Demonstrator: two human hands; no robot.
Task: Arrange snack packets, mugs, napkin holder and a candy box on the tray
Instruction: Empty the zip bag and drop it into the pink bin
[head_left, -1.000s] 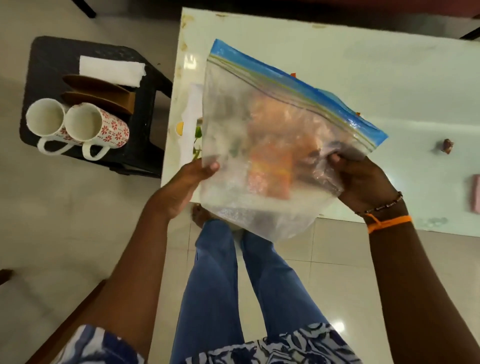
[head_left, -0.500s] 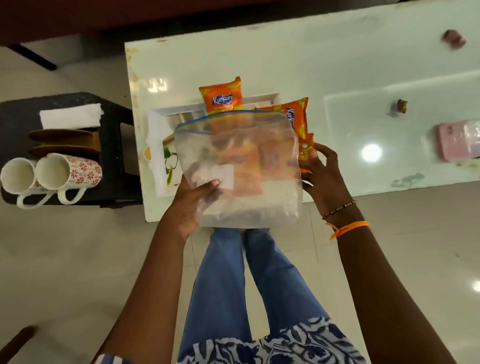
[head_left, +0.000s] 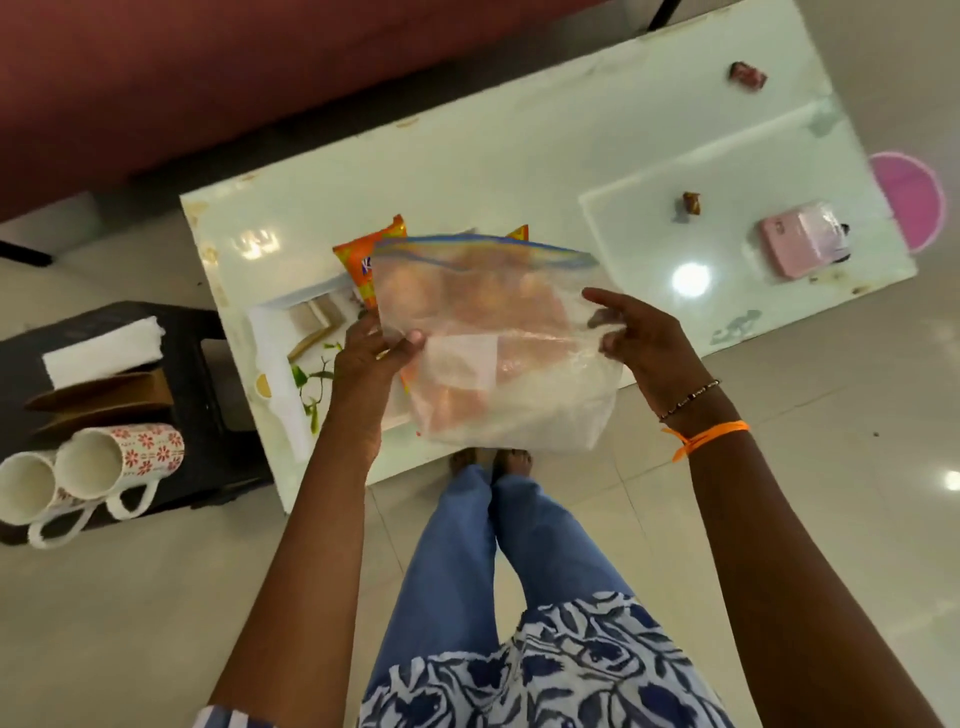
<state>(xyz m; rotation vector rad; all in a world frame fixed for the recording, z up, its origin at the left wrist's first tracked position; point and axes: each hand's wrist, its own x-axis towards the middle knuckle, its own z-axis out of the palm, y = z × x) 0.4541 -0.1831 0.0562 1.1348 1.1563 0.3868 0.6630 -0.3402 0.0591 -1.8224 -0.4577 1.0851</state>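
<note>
A clear zip bag (head_left: 498, 358) with a blue seal hangs over the near edge of the white table (head_left: 493, 171). Orange snack packets show blurred through it. My left hand (head_left: 371, 358) pinches its left edge. My right hand (head_left: 641, 343) holds the right edge, index finger stretched out. Behind the bag, two orange snack packets (head_left: 363, 265) stand out at the back of the white leaf-print tray (head_left: 267, 358). Two floral mugs (head_left: 124, 457) lie on their sides on a black stool (head_left: 208, 415), beside a brown napkin holder (head_left: 104, 400). A pink candy box (head_left: 800, 244) sits far right.
Folded white napkins (head_left: 104, 348) lie on the stool behind the holder. Two loose wrapped candies (head_left: 691, 202) rest on the table's right half. A maroon sofa (head_left: 208, 78) runs along the far side. A pink round object (head_left: 909, 197) sits on the floor past the table's right end.
The bag has come down from in front of my face to just over the tray. My right hand let go of it and has come back to its right edge.
</note>
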